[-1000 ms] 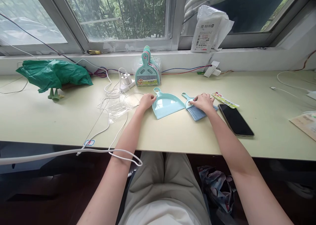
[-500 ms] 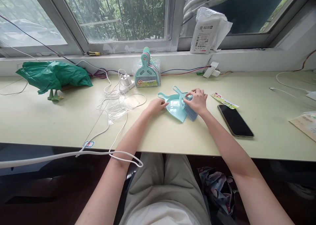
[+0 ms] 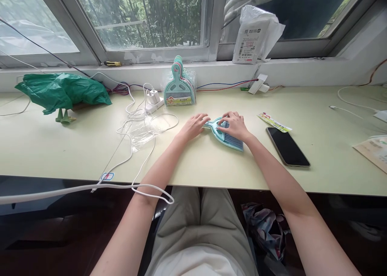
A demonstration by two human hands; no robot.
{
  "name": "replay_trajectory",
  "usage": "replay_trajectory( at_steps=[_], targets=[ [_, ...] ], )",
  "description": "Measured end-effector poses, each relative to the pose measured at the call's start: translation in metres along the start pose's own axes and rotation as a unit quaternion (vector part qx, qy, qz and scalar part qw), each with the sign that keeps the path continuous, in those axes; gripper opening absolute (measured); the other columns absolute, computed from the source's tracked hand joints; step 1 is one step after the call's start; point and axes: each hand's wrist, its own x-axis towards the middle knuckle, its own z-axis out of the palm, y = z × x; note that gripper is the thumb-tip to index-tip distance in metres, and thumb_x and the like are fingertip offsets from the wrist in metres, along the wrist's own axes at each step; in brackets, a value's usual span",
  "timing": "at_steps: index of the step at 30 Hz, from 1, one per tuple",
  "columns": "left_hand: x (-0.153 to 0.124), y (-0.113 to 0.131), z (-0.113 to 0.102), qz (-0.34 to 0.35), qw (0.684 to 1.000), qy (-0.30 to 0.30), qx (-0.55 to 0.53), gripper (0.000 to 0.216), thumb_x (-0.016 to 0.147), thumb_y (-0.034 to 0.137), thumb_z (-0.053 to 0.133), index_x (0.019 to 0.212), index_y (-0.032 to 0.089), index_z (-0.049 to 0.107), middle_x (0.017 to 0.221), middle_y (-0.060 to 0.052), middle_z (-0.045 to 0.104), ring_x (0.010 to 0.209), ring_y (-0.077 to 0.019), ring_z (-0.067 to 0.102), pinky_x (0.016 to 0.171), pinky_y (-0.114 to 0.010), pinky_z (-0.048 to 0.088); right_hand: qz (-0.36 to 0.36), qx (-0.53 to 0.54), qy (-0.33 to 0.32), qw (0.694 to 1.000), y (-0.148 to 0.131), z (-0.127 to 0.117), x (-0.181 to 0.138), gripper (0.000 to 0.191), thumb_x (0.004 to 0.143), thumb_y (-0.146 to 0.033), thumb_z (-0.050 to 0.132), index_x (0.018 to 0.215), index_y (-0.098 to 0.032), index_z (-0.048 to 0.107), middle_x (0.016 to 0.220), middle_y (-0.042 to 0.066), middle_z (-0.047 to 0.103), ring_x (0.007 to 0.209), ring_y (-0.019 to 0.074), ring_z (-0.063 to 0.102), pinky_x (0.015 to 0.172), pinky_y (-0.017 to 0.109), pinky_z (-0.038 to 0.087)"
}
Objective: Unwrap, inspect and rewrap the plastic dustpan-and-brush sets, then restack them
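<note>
A light teal dustpan (image 3: 218, 135) lies on the table in front of me, with a small hand brush (image 3: 233, 141) laid into it. The brush's grey-blue bristles face towards the lower right. My left hand (image 3: 195, 126) is closed at the handle end; its fingers cover most of both handles, so I cannot tell whether it grips one or both. From above, my right hand (image 3: 233, 124) grips the brush by its head with bent fingers.
Right of my hands are a printed card (image 3: 274, 122) and a black phone (image 3: 288, 147). White cables (image 3: 132, 147) and clear plastic wrap (image 3: 142, 135) lie left. Wrapped brush sets (image 3: 179, 86) stand at the back, near a power strip (image 3: 155, 105) and a green bag (image 3: 62, 91).
The brush has turned and now lies over the dustpan, lined up with it. My left hand has moved up from the pan's left edge to the handles; my right hand shifted slightly left.
</note>
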Motion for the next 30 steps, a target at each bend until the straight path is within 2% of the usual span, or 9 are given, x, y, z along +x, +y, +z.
replay_trajectory(
  at_steps=[5, 9, 13, 20, 23, 25, 27, 30],
  targets=[
    [0.000, -0.001, 0.007, 0.042, 0.998, -0.036, 0.043, 0.034, 0.092, 0.007, 0.041, 0.120, 0.018, 0.057, 0.120, -0.011, 0.063, 0.112, -0.0193, 0.059, 0.091, -0.031, 0.047, -0.008, 0.020, -0.004, 1.000, 0.002, 0.002, 0.001, 0.022, 0.081, -0.046, 0.065, 0.087, -0.027, 0.073, 0.118, 0.007, 0.061, 0.116, 0.0305, 0.047, 0.092, 0.044, 0.033],
    [0.001, 0.004, 0.006, 0.034, 0.997, -0.056, 0.048, 0.038, 0.091, 0.003, 0.041, 0.122, 0.016, 0.058, 0.124, -0.012, 0.063, 0.118, -0.0186, 0.059, 0.089, -0.028, 0.050, -0.012, 0.037, -0.009, 0.999, 0.005, 0.004, 0.002, 0.021, 0.082, -0.045, 0.065, 0.087, -0.027, 0.074, 0.114, 0.007, 0.063, 0.113, 0.0294, 0.049, 0.090, 0.042, 0.035],
    [0.003, 0.009, 0.009, 0.025, 0.997, -0.061, 0.042, 0.043, 0.089, -0.001, 0.039, 0.125, 0.012, 0.059, 0.134, -0.017, 0.058, 0.126, -0.0214, 0.055, 0.099, -0.031, 0.048, -0.010, 0.036, -0.015, 0.999, 0.007, 0.004, 0.003, 0.018, 0.083, -0.041, 0.064, 0.088, -0.026, 0.072, 0.111, 0.006, 0.067, 0.110, 0.0282, 0.053, 0.090, 0.042, 0.034],
    [0.004, 0.010, 0.013, 0.012, 0.996, -0.082, 0.031, 0.043, 0.089, -0.001, 0.037, 0.124, 0.010, 0.060, 0.135, -0.018, 0.058, 0.124, -0.0209, 0.058, 0.096, -0.029, 0.049, -0.007, 0.071, -0.039, 0.997, 0.006, 0.002, 0.002, 0.018, 0.083, -0.041, 0.061, 0.087, -0.026, 0.071, 0.112, 0.003, 0.071, 0.111, 0.0285, 0.054, 0.092, 0.042, 0.031],
    [0.002, 0.007, 0.014, 0.011, 0.997, -0.076, 0.015, 0.043, 0.089, 0.000, 0.037, 0.124, 0.010, 0.060, 0.136, -0.019, 0.056, 0.125, -0.0224, 0.057, 0.099, -0.033, 0.048, -0.008, 0.049, -0.038, 0.998, 0.004, 0.001, 0.001, 0.021, 0.083, -0.042, 0.060, 0.091, -0.026, 0.071, 0.107, 0.005, 0.072, 0.111, 0.0290, 0.053, 0.091, 0.042, 0.030],
    [0.000, 0.006, 0.014, 0.018, 0.998, -0.060, 0.007, 0.042, 0.089, 0.001, 0.036, 0.121, 0.011, 0.061, 0.135, -0.018, 0.058, 0.124, -0.0223, 0.058, 0.103, -0.036, 0.047, -0.009, 0.039, -0.033, 0.999, 0.002, 0.000, 0.000, 0.022, 0.082, -0.043, 0.060, 0.091, -0.025, 0.071, 0.101, 0.006, 0.073, 0.108, 0.0292, 0.053, 0.091, 0.043, 0.029],
    [0.000, 0.006, 0.012, 0.005, 1.000, -0.015, -0.010, 0.041, 0.090, 0.003, 0.035, 0.120, 0.015, 0.061, 0.135, -0.015, 0.058, 0.126, -0.0212, 0.056, 0.110, -0.039, 0.042, -0.004, 0.041, -0.022, 0.999, -0.001, -0.002, 0.001, 0.022, 0.080, -0.043, 0.061, 0.089, -0.025, 0.070, 0.098, 0.005, 0.073, 0.104, 0.0286, 0.055, 0.090, 0.042, 0.030],
    [0.004, 0.008, 0.006, -0.097, 0.987, 0.102, -0.073, 0.041, 0.095, 0.016, 0.038, 0.134, 0.021, 0.050, 0.144, -0.012, 0.049, 0.138, -0.0224, 0.043, 0.116, -0.043, 0.033, 0.017, 0.047, 0.019, 0.999, -0.010, -0.006, 0.002, 0.020, 0.079, -0.041, 0.061, 0.089, -0.025, 0.067, 0.097, 0.005, 0.072, 0.097, 0.0272, 0.056, 0.088, 0.040, 0.032]
  ],
)
